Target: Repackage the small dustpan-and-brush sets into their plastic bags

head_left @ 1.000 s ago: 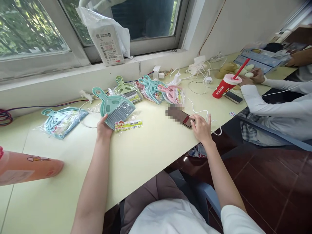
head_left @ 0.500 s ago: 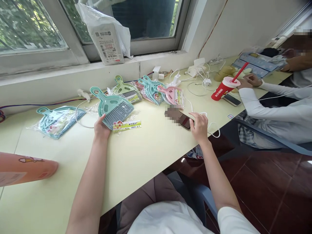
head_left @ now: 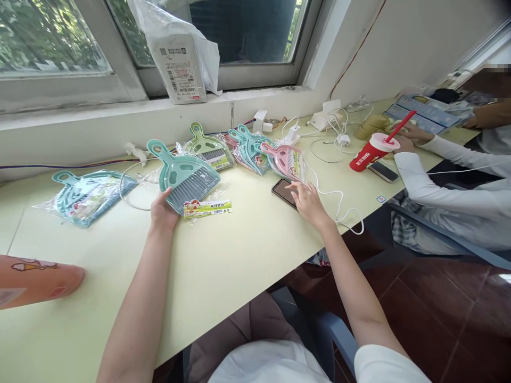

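My left hand point(head_left: 164, 211) grips the lower left edge of a teal dustpan point(head_left: 170, 161), its fingers partly hidden beneath it. A brush with grey bristles point(head_left: 194, 186) lies in the pan. At the pan's lower edge is a yellow-green label card point(head_left: 207, 208) with clear film around it. My right hand point(head_left: 307, 202) is over a phone point(head_left: 284, 192) that lies on the table. Its fingers are apart and reach across the screen; whether a fingertip touches the glass, I cannot tell.
Wrapped dustpan sets lie around: a teal one point(head_left: 90, 197) at left, a green one point(head_left: 209, 149), and teal and pink ones point(head_left: 285, 157) behind. An orange cup point(head_left: 40, 282) intrudes at left. White cables, a red cup point(head_left: 369, 153) and a co-worker's sleeve point(head_left: 419, 173) are at right.
My right hand has moved left, from the phone's right edge to over its screen. My left hand still holds the dustpan in nearly the same place. The view has shifted slightly.
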`<state>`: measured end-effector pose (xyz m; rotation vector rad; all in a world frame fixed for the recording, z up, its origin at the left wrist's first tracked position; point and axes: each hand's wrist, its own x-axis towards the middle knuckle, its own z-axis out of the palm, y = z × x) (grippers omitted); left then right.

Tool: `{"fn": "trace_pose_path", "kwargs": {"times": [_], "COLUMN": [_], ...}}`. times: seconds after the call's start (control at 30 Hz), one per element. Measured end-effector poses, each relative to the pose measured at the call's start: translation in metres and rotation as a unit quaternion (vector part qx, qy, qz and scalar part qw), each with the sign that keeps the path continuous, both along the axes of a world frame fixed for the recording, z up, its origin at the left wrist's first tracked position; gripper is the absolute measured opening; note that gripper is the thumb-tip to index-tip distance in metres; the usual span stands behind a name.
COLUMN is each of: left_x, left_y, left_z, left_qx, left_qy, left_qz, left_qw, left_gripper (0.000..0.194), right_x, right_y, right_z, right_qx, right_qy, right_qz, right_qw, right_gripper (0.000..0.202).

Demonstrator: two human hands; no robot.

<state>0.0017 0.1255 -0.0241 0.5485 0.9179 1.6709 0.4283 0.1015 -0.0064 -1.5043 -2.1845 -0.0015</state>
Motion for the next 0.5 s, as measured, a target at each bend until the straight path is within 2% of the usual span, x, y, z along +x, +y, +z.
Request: {"fn": "trace_pose_path", "kwargs": {"times": [0.5], "left_x": [0.0013], "left_y": [0.0011], "left_z": [0.0007], "left_qx": [-0.019], "left_qy": [-0.014], "left_qz": [0.018], "left_qw": [1.0], "left_gripper": [0.034], "right_x": [0.0052], "right_y": [0.0029], "right_z": [-0.0053], "right_qx": [-0.004], "right_qy": [-0.016], "right_qz": [-0.01], "right_qw": [1.0], "right_gripper": [0.032]}}
